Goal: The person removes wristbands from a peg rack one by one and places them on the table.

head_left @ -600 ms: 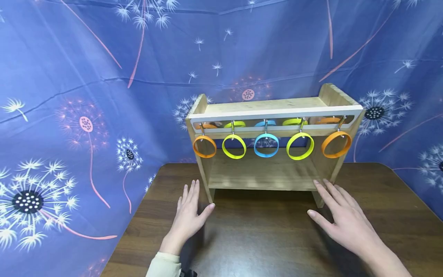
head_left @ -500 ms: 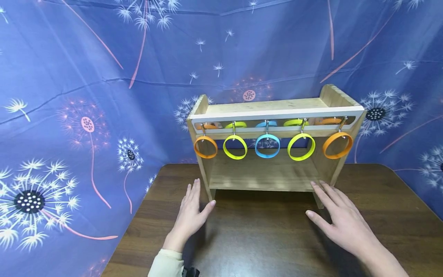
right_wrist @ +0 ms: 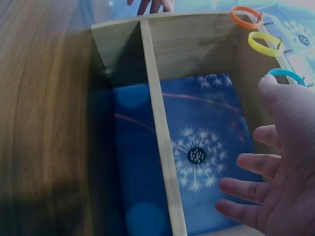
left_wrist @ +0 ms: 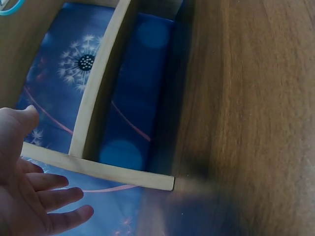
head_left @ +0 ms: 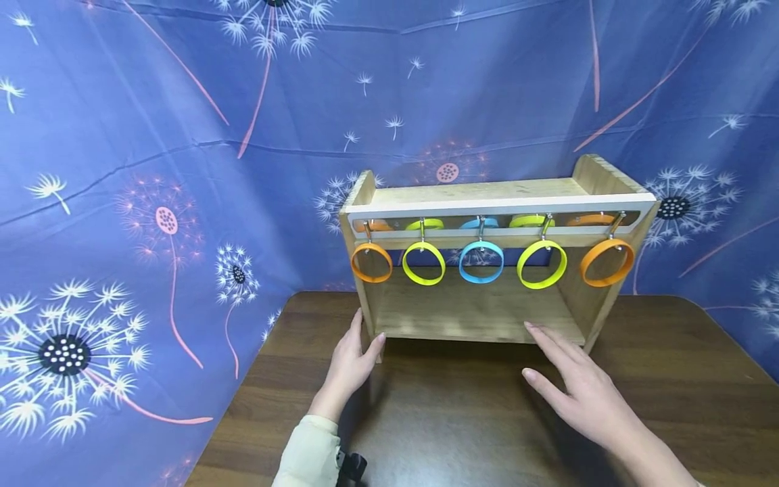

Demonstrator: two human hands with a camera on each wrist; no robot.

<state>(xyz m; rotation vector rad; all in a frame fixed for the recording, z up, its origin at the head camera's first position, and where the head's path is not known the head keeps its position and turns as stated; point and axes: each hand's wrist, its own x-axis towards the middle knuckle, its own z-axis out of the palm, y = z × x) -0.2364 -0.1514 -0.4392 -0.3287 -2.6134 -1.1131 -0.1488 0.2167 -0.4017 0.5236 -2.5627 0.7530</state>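
A wooden shelf (head_left: 475,304) stands on the table, with orange, yellow-green and blue rings hanging from hooks along its front bar; the blue ring (head_left: 481,279) is in the middle. Beside the shelf's left side panel is my left hand (head_left: 349,365), fingers extended and thumb apart; the left wrist view shows the hand (left_wrist: 29,187) holding nothing, and whether it touches the panel I cannot tell. My right hand (head_left: 584,399) is in front of the shelf's lower right part, fingers spread and empty. In the right wrist view that hand (right_wrist: 275,172) faces the shelf's open compartment.
The brown wooden table (head_left: 462,419) runs under the shelf and both hands. Blue cloth (head_left: 243,189) with dandelion prints hangs behind the table and at its left. A black object (head_left: 353,467) is at the left sleeve (head_left: 309,450).
My left hand has come in closer to the shelf's left side. The right hand has shifted left, in front of the lower board. The shelf appears slightly further right and lower in the head view.
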